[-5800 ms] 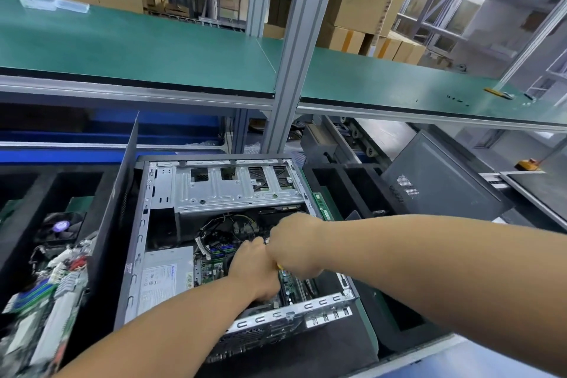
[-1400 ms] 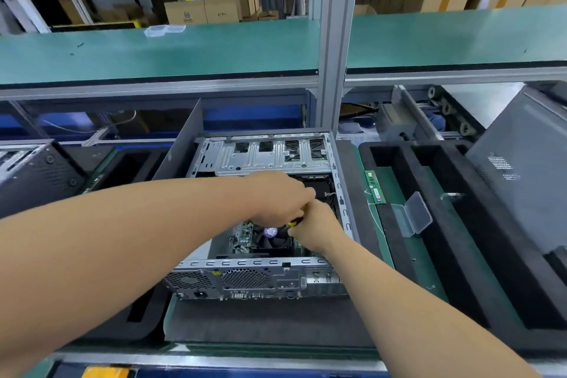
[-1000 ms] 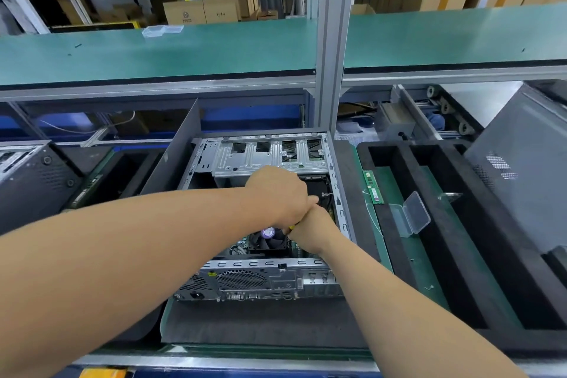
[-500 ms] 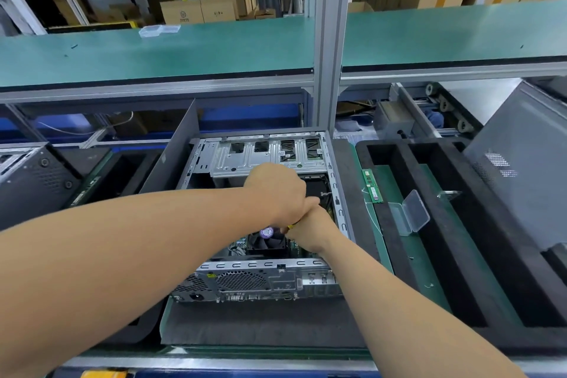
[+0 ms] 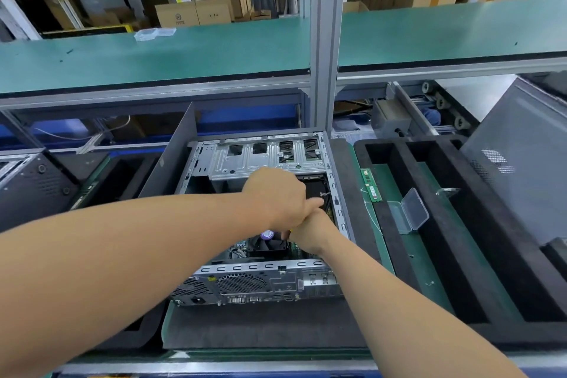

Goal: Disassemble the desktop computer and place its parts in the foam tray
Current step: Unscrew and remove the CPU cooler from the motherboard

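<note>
The open desktop computer case [image 5: 264,224] lies at frame centre. Both hands meet over its right interior: the right hand [image 5: 310,235] curls around a yellow-handled tool, while the left hand [image 5: 277,196] covers it, grip hidden. The foam tray [image 5: 395,163] lies right, nearer the right hand.

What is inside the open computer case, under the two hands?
Inside the computer case a black cooler fan and green board show. The left hand and right hand meet above them, with a yellow bit between; what they grip is covered.
</note>
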